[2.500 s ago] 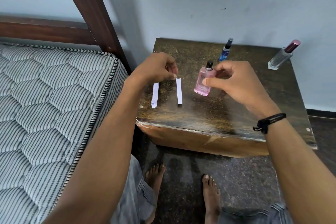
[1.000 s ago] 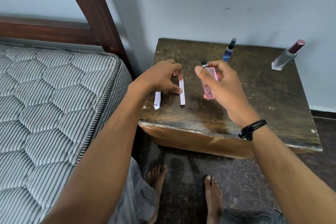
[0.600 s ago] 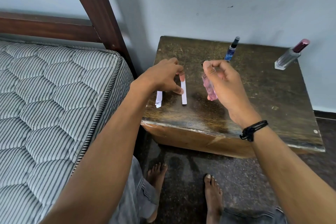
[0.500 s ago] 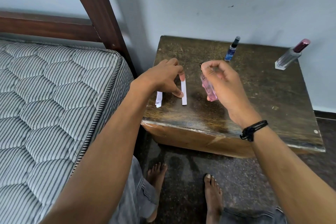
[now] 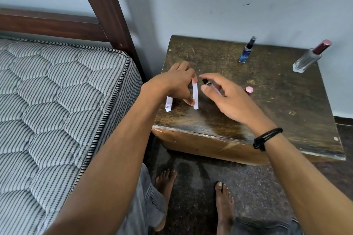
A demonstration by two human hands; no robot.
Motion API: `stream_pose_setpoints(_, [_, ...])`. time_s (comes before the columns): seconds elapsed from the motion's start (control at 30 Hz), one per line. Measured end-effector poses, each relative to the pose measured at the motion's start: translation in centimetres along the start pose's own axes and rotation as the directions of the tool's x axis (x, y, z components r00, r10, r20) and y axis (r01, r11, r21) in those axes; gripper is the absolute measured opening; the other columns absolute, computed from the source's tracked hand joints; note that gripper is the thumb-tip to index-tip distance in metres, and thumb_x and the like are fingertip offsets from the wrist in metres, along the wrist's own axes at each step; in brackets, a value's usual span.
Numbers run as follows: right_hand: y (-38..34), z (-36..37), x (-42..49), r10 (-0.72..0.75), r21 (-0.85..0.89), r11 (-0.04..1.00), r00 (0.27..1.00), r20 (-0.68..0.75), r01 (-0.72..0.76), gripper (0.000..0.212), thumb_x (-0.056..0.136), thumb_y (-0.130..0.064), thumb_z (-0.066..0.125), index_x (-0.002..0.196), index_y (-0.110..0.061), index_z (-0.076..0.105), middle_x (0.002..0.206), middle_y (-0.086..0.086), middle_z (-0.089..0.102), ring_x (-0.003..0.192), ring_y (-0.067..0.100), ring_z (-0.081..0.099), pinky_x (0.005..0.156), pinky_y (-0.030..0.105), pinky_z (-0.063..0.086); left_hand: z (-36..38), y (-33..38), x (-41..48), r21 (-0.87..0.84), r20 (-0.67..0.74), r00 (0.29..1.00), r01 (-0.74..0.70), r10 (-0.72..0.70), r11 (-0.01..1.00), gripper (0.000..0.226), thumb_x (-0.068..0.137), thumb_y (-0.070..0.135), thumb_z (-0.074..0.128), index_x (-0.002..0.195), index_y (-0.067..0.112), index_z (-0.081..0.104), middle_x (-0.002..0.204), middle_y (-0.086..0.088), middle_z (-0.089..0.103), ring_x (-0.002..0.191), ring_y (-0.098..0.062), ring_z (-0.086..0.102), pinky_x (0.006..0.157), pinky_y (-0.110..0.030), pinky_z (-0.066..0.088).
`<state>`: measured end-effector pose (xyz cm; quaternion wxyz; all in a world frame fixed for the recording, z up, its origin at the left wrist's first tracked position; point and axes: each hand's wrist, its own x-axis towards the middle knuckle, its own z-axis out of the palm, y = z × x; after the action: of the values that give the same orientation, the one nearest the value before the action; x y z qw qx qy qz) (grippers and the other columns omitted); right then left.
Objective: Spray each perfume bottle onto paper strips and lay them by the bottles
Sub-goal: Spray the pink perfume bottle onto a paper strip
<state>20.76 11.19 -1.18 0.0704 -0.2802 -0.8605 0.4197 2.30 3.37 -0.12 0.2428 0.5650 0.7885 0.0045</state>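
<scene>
Swinging the pink bottle (image 5: 210,84) in, your right grip (image 5: 229,101) now clamps it nozzle-first beside the paper strip (image 5: 195,93) your left grip (image 5: 175,84) pinches: first spray looks ready.

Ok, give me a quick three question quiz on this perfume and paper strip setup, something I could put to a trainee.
1. True or false: the blue bottle stands on the table with no hand on it.
2. What does the right hand hold? A: a pink spray bottle. B: a pair of scissors. C: nothing at all.
3. How many paper strips are in view?

Key
1: true.
2: A.
3: two, the held strip pinched by the left hand and the loose strip lying on the table beside it.
</scene>
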Motion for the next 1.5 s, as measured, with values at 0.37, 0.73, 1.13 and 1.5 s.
stream_pose_setpoints(0.37, [0.9,1.0,0.0,-0.116,-0.324,0.940,0.993,-0.010,0.107,0.043,0.102,-0.053,0.052,0.142,-0.040,0.047,0.108,-0.005,0.058,0.094,0.021,0.062,0.077,0.038,0.049,0.0,-0.1,-0.2,-0.060,-0.007,1.000,-0.020,0.020,0.998,0.072,0.073,0.042,0.085,0.133,0.029,0.047,0.139,0.001,0.030,0.136,-0.020,0.024,0.115,-0.044,0.032])
stream_pose_setpoints(0.73, [-0.8,-1.0,0.2,0.254,0.833,0.476,0.951,0.178,-0.283,0.032,0.105,-0.033,0.053,0.133,-0.024,0.066,0.086,0.005,0.065,0.066,0.013,0.058,0.057,0.025,0.046,0.0,-0.4,-0.2,-0.101,-0.008,1.000,-0.025,0.025,0.995,0.072,0.072,0.039,0.086,0.133,0.029,0.049,0.135,0.003,0.032,0.133,-0.017,0.025,0.114,-0.041,0.032])
stream_pose_setpoints(1.13, [-0.8,-0.6,0.0,0.255,0.530,0.814,0.966,0.045,-0.239,0.027,0.104,-0.037,0.057,0.131,-0.040,0.060,0.098,-0.003,0.061,0.069,0.017,0.060,0.055,0.028,0.047,0.2,-0.6,-0.4,-0.035,-0.014,1.000,-0.012,0.011,0.999,0.071,0.071,0.049,0.083,0.131,0.036,0.048,0.134,0.006,0.033,0.136,-0.020,0.026,0.122,-0.053,0.010])
stream_pose_setpoints(1.5, [0.6,2.2,-0.2,-0.137,-0.406,0.907,0.990,-0.031,0.113,0.044,0.103,-0.041,0.056,0.146,-0.039,0.046,0.104,-0.001,0.041,0.073,0.025,0.058,0.066,0.041,0.050,0.3,-0.5,-0.3,-0.019,0.006,1.000,-0.009,0.009,1.000,0.073,0.070,0.050,0.083,0.131,0.036,0.046,0.136,0.004,0.031,0.137,-0.022,0.024,0.122,-0.055,0.010])
